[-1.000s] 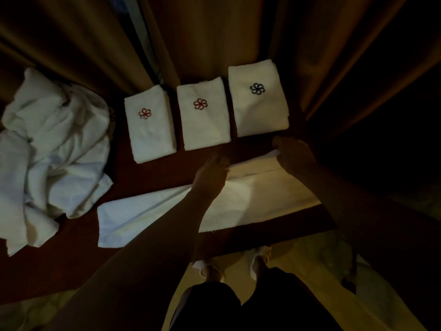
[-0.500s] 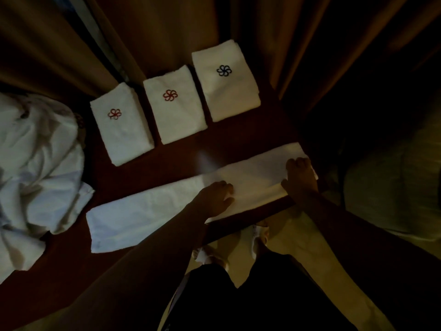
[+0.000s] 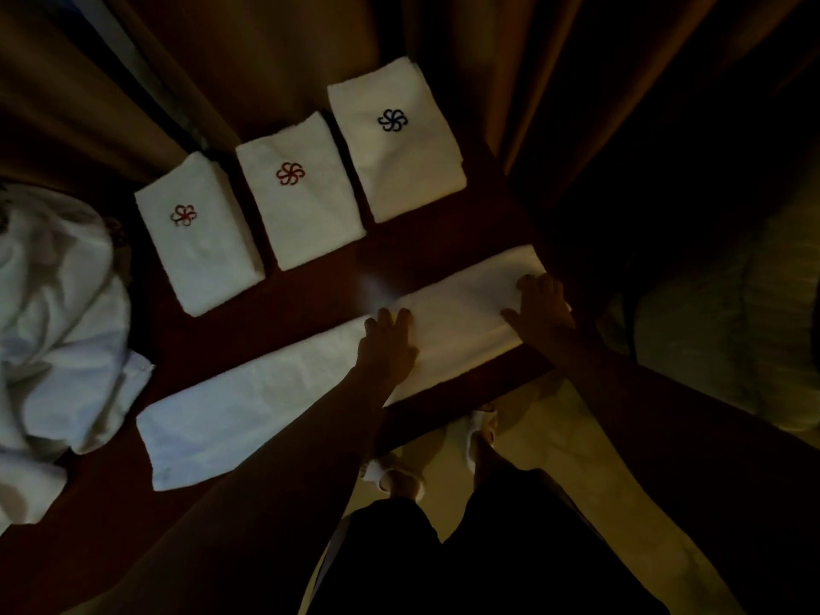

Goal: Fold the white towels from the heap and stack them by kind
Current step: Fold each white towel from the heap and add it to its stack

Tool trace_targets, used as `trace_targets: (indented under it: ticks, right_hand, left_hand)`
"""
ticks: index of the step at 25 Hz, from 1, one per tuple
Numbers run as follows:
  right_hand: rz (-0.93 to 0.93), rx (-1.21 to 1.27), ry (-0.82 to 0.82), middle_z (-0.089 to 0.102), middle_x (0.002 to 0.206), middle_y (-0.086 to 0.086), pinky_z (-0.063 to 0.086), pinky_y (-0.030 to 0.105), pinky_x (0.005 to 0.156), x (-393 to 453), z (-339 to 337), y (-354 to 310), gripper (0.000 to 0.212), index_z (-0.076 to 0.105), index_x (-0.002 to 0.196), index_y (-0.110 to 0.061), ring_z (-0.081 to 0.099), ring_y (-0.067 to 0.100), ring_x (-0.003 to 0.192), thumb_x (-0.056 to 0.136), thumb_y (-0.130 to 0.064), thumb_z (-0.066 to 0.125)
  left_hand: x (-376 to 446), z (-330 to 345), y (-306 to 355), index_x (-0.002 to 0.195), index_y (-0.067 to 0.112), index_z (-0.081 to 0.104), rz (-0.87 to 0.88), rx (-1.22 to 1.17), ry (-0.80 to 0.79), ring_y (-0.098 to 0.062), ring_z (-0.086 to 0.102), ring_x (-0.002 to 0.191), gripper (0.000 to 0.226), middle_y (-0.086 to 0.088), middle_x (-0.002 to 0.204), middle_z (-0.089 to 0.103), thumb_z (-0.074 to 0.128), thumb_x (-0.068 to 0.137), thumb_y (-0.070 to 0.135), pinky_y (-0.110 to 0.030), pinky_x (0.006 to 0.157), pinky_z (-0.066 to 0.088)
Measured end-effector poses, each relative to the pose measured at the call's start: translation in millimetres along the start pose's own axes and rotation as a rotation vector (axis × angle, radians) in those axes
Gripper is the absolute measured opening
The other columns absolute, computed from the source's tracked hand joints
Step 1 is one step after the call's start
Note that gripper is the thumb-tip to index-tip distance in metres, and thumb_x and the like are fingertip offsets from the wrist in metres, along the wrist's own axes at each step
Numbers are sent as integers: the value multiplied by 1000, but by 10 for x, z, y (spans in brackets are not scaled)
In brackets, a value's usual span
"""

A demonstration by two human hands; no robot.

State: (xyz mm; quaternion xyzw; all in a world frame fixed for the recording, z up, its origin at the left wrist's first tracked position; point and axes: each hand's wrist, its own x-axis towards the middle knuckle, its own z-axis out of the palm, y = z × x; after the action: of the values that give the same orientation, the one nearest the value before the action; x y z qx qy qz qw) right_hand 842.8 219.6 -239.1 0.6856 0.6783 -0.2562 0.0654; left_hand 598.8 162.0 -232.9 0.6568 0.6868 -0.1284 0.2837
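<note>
Both flattened hands, left (image 3: 387,344) and right (image 3: 542,310), now farther up the long terry strip (image 3: 275,401) (grip spread).

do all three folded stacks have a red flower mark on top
No, the two left stacks show red flowers, but the right stack shows a dark one.

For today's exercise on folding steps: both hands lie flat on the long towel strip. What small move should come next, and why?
Probably fold the right end leftwards. The long towel strip lies flat, the left hand pressing mid-strip, the right hand at its end, while three folded towels behind are far shorter.
</note>
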Motion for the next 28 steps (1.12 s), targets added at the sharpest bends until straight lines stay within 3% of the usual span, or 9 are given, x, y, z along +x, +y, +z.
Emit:
trace_targets:
  ticks: [4,6,8,10,13,17,21,24,28]
  right_hand:
    - [-38,78,10,47,136,16,30,37,106,247,-158,-18,35,56,124,-9,37,33,129,98,-31,49]
    - [-34,75,24,51,133,14,28,36,105,329,-218,-34,32,59,120,-8,40,32,127,99,-29,46]
    - [14,138,66,46,135,16,32,37,104,346,-271,-42,37,54,123,-6,37,33,129,94,-28,57]
    - [60,161,89,37,141,19,36,43,102,327,-283,-22,56,42,134,-5,32,35,132,88,-26,65]
    - [88,129,33,31,146,19,36,46,103,337,-317,18,74,28,144,-7,28,36,135,86,-27,68]
    - [-55,-63,93,34,145,20,38,50,103,270,-316,-77,76,31,146,-11,34,39,132,82,-26,70]
    - [-487,-4,-44,52,132,24,48,57,93,60,-48,-345,59,57,128,-6,49,45,122,73,-11,76]
    - [-608,-37,-132,45,139,18,43,48,98,-104,63,-703,50,54,132,-8,40,37,130,84,-17,65]
    - [-642,-188,-260,27,151,11,35,38,106,-229,232,-1250,53,38,143,-15,23,28,139,94,-32,52]
  left_hand:
    - [42,-111,-66,143,15,32,26,151,115,-33,45,122,66,-19,139,37,65,89,31,-35,86,49]
    - [52,-125,-9,122,12,57,138,245,205,-32,61,101,63,-18,119,57,83,64,15,-33,65,53]
    - [98,-71,81,106,10,67,284,248,218,-34,65,90,62,-17,109,64,82,46,-1,-32,55,51]
    - [171,7,183,115,10,66,379,152,170,-39,62,105,67,-18,122,62,79,50,-2,-36,61,53]
    - [211,64,381,135,18,53,376,104,69,-39,42,133,69,-18,147,42,76,70,20,-45,85,51]
    - [222,27,453,146,22,36,316,46,44,-30,14,147,61,-10,160,17,59,91,34,-47,108,33]
    - [61,-13,212,138,8,49,298,-119,117,-28,25,144,46,-15,152,34,57,93,16,-43,113,32]
    - [-238,46,-183,142,13,44,38,-139,178,-25,28,140,49,-10,152,34,54,94,21,-38,110,34]
    - [-752,184,-867,139,15,48,-139,-182,187,-30,36,134,48,-12,148,38,56,92,24,-40,103,39]
